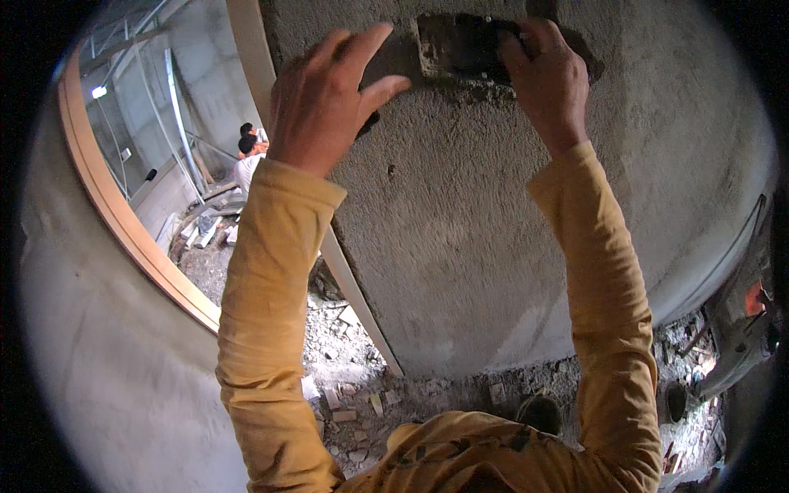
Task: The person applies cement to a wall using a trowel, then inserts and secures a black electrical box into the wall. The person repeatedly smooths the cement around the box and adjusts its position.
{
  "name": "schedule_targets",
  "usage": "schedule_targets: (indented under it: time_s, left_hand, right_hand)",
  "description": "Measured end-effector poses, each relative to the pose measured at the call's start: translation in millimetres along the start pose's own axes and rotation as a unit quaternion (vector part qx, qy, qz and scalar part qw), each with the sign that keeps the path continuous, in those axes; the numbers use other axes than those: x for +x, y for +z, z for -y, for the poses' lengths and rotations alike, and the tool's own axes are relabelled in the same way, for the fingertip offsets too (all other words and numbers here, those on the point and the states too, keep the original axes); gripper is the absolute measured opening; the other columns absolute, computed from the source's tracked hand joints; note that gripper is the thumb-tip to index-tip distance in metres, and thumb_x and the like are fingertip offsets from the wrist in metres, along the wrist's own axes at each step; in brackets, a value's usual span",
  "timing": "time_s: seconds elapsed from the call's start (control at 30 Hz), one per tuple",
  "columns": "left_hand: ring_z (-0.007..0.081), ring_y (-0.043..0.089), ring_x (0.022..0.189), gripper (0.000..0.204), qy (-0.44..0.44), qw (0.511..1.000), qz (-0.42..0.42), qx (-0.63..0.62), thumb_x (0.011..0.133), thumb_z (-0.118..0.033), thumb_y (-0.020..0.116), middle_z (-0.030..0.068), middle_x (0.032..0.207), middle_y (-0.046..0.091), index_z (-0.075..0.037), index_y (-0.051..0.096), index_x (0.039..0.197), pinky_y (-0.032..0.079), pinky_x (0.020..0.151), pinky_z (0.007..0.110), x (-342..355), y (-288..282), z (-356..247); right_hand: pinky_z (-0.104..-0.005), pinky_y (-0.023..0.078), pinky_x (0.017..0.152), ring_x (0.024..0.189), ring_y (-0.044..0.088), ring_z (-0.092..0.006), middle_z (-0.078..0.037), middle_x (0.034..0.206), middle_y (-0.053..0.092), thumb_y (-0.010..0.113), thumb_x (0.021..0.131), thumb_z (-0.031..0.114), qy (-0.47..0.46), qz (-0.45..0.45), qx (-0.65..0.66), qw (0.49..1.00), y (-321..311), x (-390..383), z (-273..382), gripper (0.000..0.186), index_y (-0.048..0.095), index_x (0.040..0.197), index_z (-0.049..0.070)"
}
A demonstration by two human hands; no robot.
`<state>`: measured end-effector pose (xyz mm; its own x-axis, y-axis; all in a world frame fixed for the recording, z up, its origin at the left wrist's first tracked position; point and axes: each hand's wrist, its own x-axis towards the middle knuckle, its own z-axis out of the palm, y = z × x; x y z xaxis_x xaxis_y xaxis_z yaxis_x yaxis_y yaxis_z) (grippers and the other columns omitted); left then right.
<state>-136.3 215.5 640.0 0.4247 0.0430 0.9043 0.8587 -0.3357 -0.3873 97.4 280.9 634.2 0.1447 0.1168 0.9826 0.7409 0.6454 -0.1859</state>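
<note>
Top of the dark recess (pixel 460 45) in the rough wall (pixel 493 230) cut off by the upper edge; its right part hidden behind the right hand (pixel 546 82). Whether that hand's fingers close on anything inside: cannot tell. Small dark patch under the left hand (pixel 329 99) mostly covered by the palm. Two people (pixel 248 152) far off through the doorway, too small for detail. Right rim dark and blurred; an orange-red object (pixel 754 297) there unidentifiable.

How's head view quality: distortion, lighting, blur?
Head view: strong fisheye, the pale wooden door frame bows and black vignette fills the corners; doorway area is brighter; the dark rectangular recess in the grey plastered wall is in shadow; left hand and right hand look fairly sharp.
</note>
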Motion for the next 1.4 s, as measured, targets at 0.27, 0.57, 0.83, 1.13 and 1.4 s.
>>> schedule_targets:
  time_s: [0.27, 0.57, 0.83, 1.13, 1.4]
  left_hand:
    - [0.0299, 0.061, 0.092, 0.069, 0.006, 0.994, 0.108, 0.027, 0.075, -0.026, 0.073, 0.0124, 0.103, 0.06, -0.016, 0.041, 0.135, 0.045, 0.081, 0.043, 24.8, 7.5, -14.2]
    - [0.0285, 0.059, 0.093, 0.057, 0.023, 0.992, 0.117, 0.035, 0.078, -0.024, 0.07, 0.0105, 0.101, 0.06, -0.014, 0.048, 0.13, 0.043, 0.08, 0.044, 25.6, 19.4, -19.5]
    - [0.0308, 0.061, 0.095, 0.052, -0.004, 0.981, 0.133, 0.142, 0.081, -0.032, 0.066, 0.0108, 0.107, 0.062, -0.018, 0.051, 0.128, 0.046, 0.082, 0.047, 31.4, 28.5, -23.6]
    - [0.0289, 0.057, 0.106, 0.047, -0.072, 0.973, 0.176, 0.131, 0.084, -0.025, 0.062, 0.011, 0.109, 0.059, -0.012, 0.05, 0.127, 0.041, 0.093, 0.048, 41.5, 25.5, -46.5]
    - [0.0301, 0.057, 0.104, 0.048, -0.068, 0.962, 0.211, 0.161, 0.084, -0.027, 0.062, 0.0119, 0.109, 0.061, -0.013, 0.05, 0.128, 0.041, 0.09, 0.048, 44.6, 28.3, -39.9]
  right_hand:
    - [-0.0398, 0.051, 0.069, 0.077, 0.066, -0.0304, -0.013, 0.083, 0.067, 0.063, 0.082, 0.031, 0.0, -0.01, -0.021, 1.0, 23.8, -7.6, -10.9, 0.032, 0.06, 0.106, 0.01]
    - [-0.0423, 0.049, 0.075, 0.083, 0.063, -0.0325, -0.011, 0.086, 0.067, 0.062, 0.084, 0.033, -0.059, -0.037, -0.093, 0.993, 31.1, -15.5, -7.0, 0.029, 0.061, 0.104, 0.013]
    - [-0.0439, 0.043, 0.082, 0.083, 0.06, -0.0369, -0.018, 0.082, 0.063, 0.057, 0.084, 0.021, -0.055, 0.02, -0.023, 0.998, 29.9, -4.3, 4.1, 0.02, 0.052, 0.096, 0.006]
    - [-0.0468, 0.044, 0.076, 0.083, 0.061, -0.037, -0.017, 0.084, 0.064, 0.056, 0.083, 0.023, -0.086, 0.08, -0.107, 0.987, 27.7, 5.0, -7.7, 0.025, 0.057, 0.102, 0.006]
    - [-0.0498, 0.044, 0.08, 0.088, 0.062, -0.0355, -0.014, 0.089, 0.065, 0.055, 0.084, 0.03, -0.041, 0.215, -0.014, 0.976, 13.4, 15.2, -15.6, 0.029, 0.064, 0.101, 0.007]
